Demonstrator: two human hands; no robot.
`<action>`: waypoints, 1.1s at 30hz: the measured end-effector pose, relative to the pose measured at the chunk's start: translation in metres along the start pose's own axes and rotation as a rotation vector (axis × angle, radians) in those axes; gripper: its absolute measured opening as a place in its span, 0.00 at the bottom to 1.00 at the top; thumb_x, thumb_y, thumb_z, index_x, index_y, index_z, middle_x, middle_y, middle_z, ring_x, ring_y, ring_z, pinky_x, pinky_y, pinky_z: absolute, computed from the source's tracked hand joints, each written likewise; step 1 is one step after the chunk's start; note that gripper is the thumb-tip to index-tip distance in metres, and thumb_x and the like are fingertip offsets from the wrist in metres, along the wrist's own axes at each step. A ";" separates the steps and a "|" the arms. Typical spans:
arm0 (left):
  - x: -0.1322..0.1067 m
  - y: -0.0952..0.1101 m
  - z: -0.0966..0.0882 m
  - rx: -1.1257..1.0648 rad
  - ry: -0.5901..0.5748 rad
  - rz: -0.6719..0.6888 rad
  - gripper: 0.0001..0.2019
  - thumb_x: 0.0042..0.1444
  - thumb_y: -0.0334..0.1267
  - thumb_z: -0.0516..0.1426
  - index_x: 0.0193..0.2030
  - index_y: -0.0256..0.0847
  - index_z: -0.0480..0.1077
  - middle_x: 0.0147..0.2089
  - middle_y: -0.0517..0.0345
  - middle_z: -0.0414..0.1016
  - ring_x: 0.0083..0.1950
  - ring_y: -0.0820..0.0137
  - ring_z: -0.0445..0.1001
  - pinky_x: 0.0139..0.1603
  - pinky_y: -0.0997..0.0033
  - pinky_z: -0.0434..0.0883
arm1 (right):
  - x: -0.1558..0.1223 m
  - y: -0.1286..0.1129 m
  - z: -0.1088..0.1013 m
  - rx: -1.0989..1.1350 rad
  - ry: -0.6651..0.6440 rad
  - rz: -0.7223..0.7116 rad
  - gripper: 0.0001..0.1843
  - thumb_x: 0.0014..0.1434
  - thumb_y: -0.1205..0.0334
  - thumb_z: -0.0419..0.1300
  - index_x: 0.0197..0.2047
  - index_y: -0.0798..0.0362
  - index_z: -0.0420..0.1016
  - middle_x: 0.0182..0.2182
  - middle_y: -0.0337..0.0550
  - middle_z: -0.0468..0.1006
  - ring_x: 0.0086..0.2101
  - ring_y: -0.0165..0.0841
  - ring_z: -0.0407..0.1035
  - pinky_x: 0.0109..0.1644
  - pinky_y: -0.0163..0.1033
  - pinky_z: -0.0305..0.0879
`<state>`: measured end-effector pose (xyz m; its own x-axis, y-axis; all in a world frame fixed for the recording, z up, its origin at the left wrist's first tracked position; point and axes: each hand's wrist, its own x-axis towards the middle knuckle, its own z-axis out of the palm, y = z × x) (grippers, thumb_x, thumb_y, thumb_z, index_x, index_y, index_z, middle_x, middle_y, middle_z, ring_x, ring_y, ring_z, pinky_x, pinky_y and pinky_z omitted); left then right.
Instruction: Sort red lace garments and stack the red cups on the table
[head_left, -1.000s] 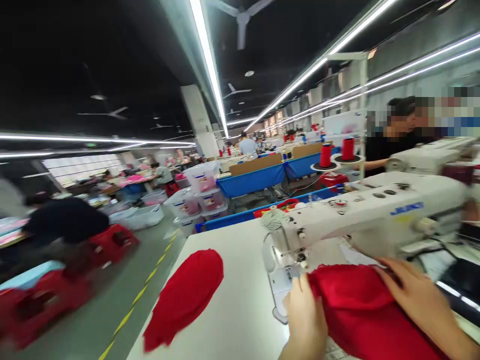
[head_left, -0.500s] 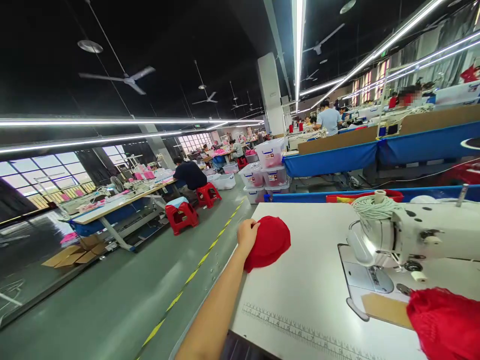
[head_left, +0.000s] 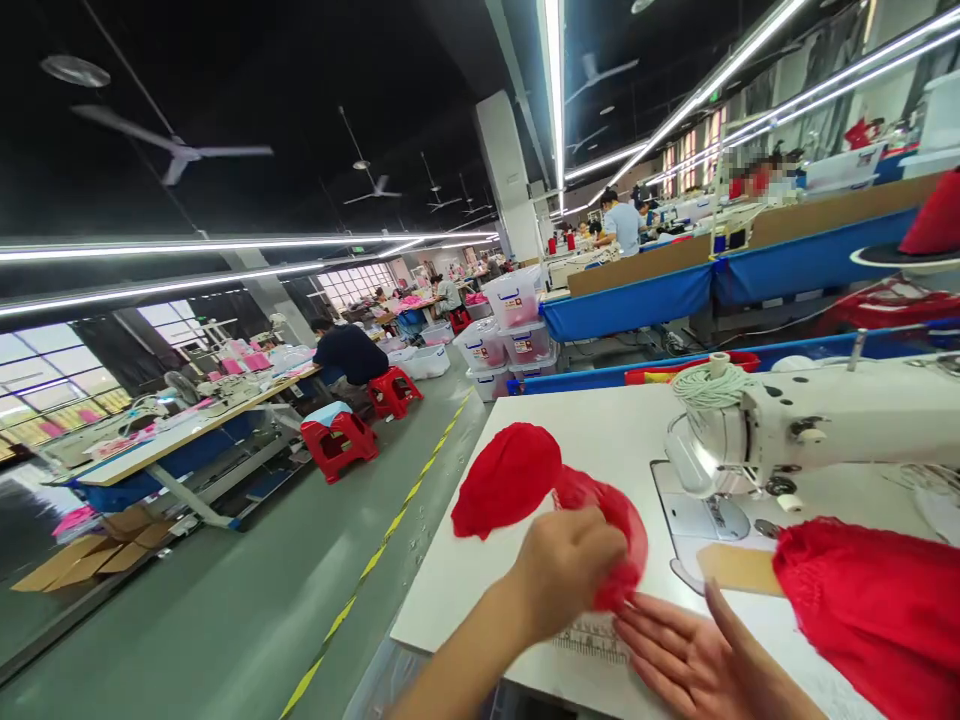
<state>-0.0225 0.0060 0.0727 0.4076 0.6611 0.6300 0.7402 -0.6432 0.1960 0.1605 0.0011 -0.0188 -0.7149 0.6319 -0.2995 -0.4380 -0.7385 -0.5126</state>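
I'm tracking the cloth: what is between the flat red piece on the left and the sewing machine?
A second red piece, held in the left hand, then some white tabletop; the head view shows both.

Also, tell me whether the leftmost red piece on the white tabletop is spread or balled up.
Spread: the leftmost red piece lies broadly laid out on the white tabletop, its long rounded outline showing.

The held red cloth [head_left: 631, 525] looks matt (and slightly sheer), the white tabletop [head_left: 607, 420] smooth, the bedplate [head_left: 688, 517] shiny metal.
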 end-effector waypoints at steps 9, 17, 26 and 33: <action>-0.047 0.034 0.034 -0.353 -0.280 -0.258 0.15 0.63 0.50 0.52 0.45 0.41 0.68 0.41 0.52 0.73 0.38 0.68 0.70 0.37 0.69 0.66 | -0.019 -0.022 0.017 -0.048 0.125 -0.337 0.27 0.48 0.55 0.73 0.51 0.49 0.75 0.42 0.46 0.82 0.42 0.38 0.76 0.41 0.36 0.71; -0.016 0.033 0.046 -0.862 -0.219 -0.821 0.16 0.52 0.51 0.61 0.32 0.39 0.69 0.30 0.60 0.66 0.35 0.68 0.64 0.43 0.65 0.63 | -0.032 -0.011 0.019 -0.110 0.281 -0.444 0.39 0.43 0.51 0.75 0.58 0.41 0.69 0.34 0.37 0.79 0.26 0.28 0.68 0.30 0.32 0.69; -0.002 0.030 0.035 -1.247 -0.204 -0.883 0.21 0.50 0.54 0.64 0.31 0.40 0.61 0.28 0.65 0.64 0.29 0.77 0.60 0.31 0.77 0.59 | -0.038 -0.045 -0.016 -0.620 0.134 -0.589 0.13 0.50 0.48 0.70 0.34 0.47 0.83 0.41 0.45 0.77 0.44 0.39 0.69 0.51 0.41 0.66; -0.012 0.035 0.042 -1.544 -0.589 -1.082 0.27 0.30 0.51 0.73 0.34 0.34 0.76 0.28 0.58 0.73 0.30 0.73 0.69 0.34 0.75 0.65 | -0.032 -0.044 -0.015 -0.237 0.218 -0.538 0.15 0.49 0.50 0.71 0.29 0.51 0.75 0.24 0.38 0.76 0.27 0.30 0.67 0.33 0.34 0.65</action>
<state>0.0214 -0.0084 0.0402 0.5202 0.7543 -0.4006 -0.1245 0.5310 0.8382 0.2112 0.0172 0.0011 -0.2891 0.9526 -0.0949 -0.5549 -0.2476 -0.7942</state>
